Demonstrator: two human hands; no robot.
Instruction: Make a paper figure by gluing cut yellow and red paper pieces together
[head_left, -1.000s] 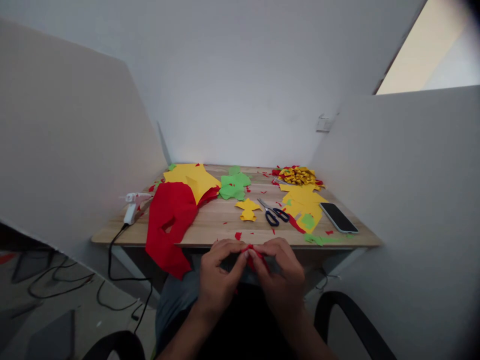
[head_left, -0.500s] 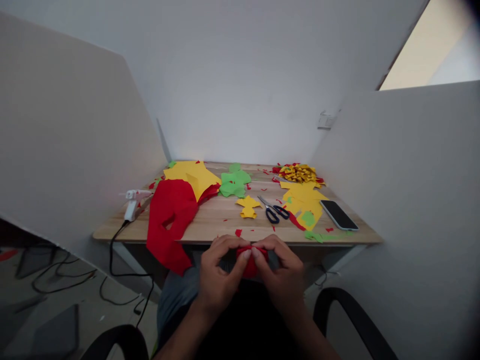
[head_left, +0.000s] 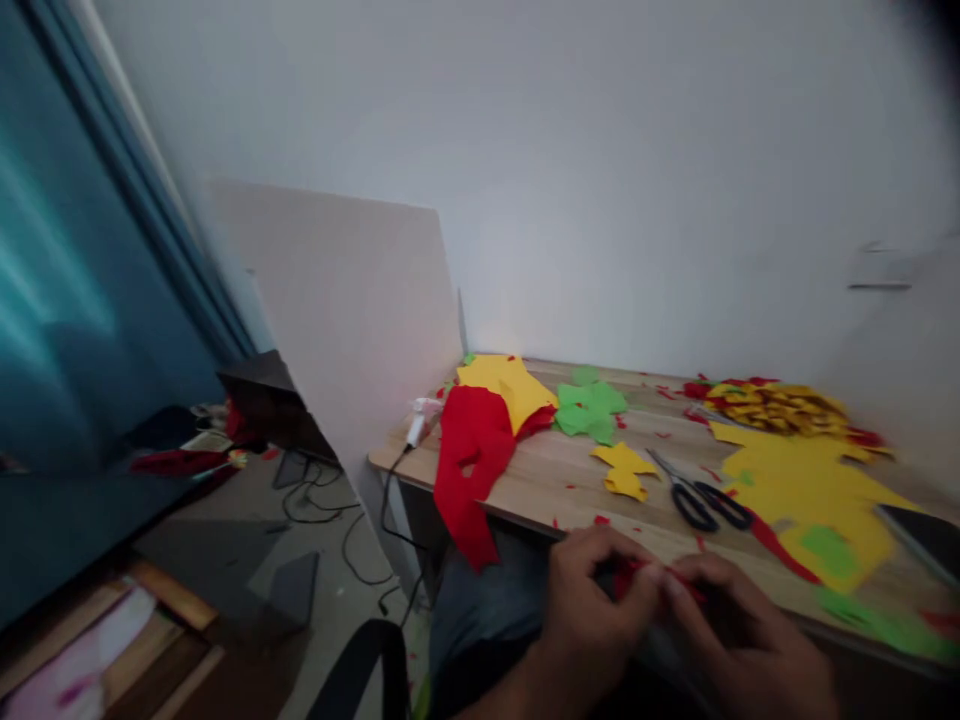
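In the head view, a small folded red piece [head_left: 625, 578] of felt or paper is pinched between both hands just off the table's front edge. My left hand [head_left: 596, 615] is closed on its left side, thumb and forefinger together. From the other side my right hand [head_left: 757, 640] pinches it too, slightly blurred. The fingers cover most of the piece. Beyond them on the table lie a small yellow cut-out [head_left: 624, 472] and dark-handled scissors [head_left: 701, 497]. A large red sheet [head_left: 472, 455] with a hole hangs over the front edge.
Yellow sheets [head_left: 795, 475], green pieces [head_left: 589, 410] and a ruffled yellow-and-red bundle [head_left: 780, 408] lie on the wooden table [head_left: 540, 500]. A white glue gun [head_left: 417, 428] with a black cord stands at the left end. A phone [head_left: 926, 535] lies far right. A partition [head_left: 360, 300] rises on the left.
My view has swung left, so the table and hands appear farther right, and a blue curtain and the floor at left have come into sight. Both hands keep pinching the red piece.
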